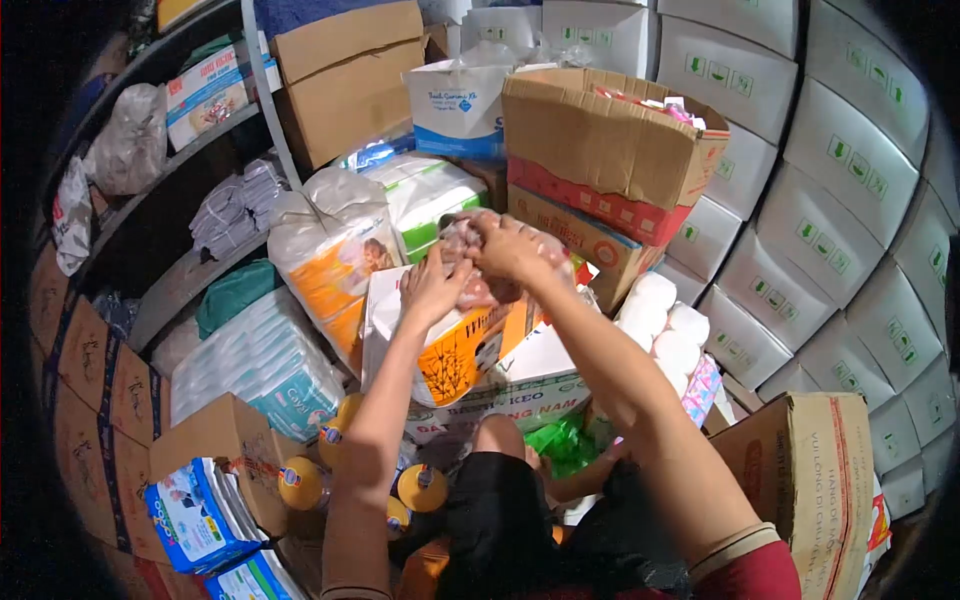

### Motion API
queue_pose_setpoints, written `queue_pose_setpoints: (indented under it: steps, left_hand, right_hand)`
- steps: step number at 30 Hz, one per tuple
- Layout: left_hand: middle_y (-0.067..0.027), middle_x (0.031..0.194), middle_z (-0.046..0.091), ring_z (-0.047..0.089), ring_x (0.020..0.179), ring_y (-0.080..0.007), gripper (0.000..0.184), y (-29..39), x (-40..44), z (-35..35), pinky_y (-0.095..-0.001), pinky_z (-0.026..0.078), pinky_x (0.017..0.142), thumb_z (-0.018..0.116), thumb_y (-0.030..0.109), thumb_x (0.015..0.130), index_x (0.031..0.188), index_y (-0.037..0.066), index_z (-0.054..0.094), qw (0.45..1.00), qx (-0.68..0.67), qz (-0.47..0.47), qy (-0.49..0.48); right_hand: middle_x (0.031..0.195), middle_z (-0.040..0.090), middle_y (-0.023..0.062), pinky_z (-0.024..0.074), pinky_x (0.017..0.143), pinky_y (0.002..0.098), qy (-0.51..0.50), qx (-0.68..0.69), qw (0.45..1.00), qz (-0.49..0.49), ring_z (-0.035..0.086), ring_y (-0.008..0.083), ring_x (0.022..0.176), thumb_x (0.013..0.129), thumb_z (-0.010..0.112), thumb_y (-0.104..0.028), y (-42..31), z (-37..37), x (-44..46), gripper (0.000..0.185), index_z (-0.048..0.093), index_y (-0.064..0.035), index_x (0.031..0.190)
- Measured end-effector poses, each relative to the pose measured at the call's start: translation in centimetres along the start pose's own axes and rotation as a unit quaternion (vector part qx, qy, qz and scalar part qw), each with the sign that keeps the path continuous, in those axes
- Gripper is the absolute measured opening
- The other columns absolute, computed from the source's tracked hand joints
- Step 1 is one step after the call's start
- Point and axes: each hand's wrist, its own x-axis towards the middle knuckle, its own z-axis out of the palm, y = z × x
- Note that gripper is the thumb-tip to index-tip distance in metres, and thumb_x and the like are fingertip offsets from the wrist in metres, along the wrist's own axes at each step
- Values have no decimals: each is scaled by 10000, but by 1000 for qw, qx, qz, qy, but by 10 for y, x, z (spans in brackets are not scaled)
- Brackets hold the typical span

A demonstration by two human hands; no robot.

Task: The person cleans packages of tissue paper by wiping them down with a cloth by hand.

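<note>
A clear plastic bag of pinkish-brown round pieces (488, 292) lies on top of an orange and white package (455, 362); what the pieces are is hard to make out. My left hand (436, 288) grips the near left side of the bag with bent fingers. Over its top, my right hand (508, 250) has its fingers curled into the plastic. Below the package is a white carton with green and red lettering (500, 405). Another orange diaper-like pack in clear plastic (335, 270) leans just left of the bag.
White cartons (840, 160) are stacked along the right wall. An open brown box (600, 130) stands behind my hands. Toilet paper rolls (265, 360) lie left, beside metal shelving (190, 140). Orange-capped bottles (420, 487) stand near my legs. Another brown box (800, 480) is at right.
</note>
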Motion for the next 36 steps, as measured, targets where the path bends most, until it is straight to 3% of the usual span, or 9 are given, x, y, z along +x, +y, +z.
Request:
queue_pose_setpoints:
  steps: [4,8,17,22,26,28,29,34,36]
  left_hand:
    - [-236,1204,523,478,1135,-387,677,-3,-1,-3,-466,343,954,517,529,797,1267,58,395,1000,-12,4,-10]
    - [-222,1237,512,488,1135,-381,712,6,-5,-8,-446,356,957,586,503,779,1297,55,389,997,70,18,-39]
    - [-174,1221,533,471,1139,-338,653,4,-5,-2,-477,316,952,570,521,768,1256,105,445,997,73,17,-31]
    - [-168,1226,535,477,1142,-350,667,2,-5,-5,-495,304,961,571,550,760,1254,117,457,998,47,9,-28]
    - [-177,1319,450,388,1246,-337,836,19,-7,-13,-526,255,1007,570,670,695,1321,140,410,992,74,-1,-99]
    - [-183,1373,386,332,1291,-339,930,25,-8,-17,-539,227,1030,567,731,650,1353,152,381,984,95,24,-150]
    - [-201,1420,284,314,1286,-390,1120,22,-2,-17,-558,184,1038,584,810,507,1402,194,313,973,119,29,-197]
    - [-226,1450,202,229,1322,-414,1247,7,11,-17,-583,171,1045,685,761,400,1427,221,226,948,173,62,-259]
    - [-249,1453,172,214,1324,-433,1289,2,14,-14,-587,166,1050,718,730,384,1441,252,157,940,203,70,-266]
  right_hand:
    - [1327,403,175,274,981,596,17,-21,999,35,377,419,1214,739,587,-564,22,3,26,672,399,-313,1334]
    - [1274,434,191,398,894,561,57,24,994,89,440,420,1156,733,609,-564,37,-2,36,656,431,-277,1296]
    - [1137,493,234,472,821,486,177,96,979,36,523,460,999,729,642,-339,55,7,32,525,496,-204,1214]
    - [1027,547,242,461,818,440,318,210,924,-39,554,408,941,715,626,-206,84,8,10,445,532,-156,1147]
    - [1069,602,210,439,876,375,330,335,880,70,577,336,1010,709,603,-173,106,-10,-22,381,570,-83,1078]
    - [1052,617,161,435,870,331,341,385,856,60,585,253,991,737,584,-138,108,-25,-39,350,568,-63,1078]
    - [1050,619,147,433,868,318,349,416,838,48,581,234,990,745,577,-125,107,-30,-44,341,567,-53,1078]
    - [1091,596,119,407,888,279,325,545,773,-26,538,178,1012,771,526,-43,95,-50,-62,340,544,-2,1108]
    - [1103,582,113,398,898,276,332,512,791,-55,528,167,1015,761,507,-13,87,-57,-78,351,540,-2,1111]
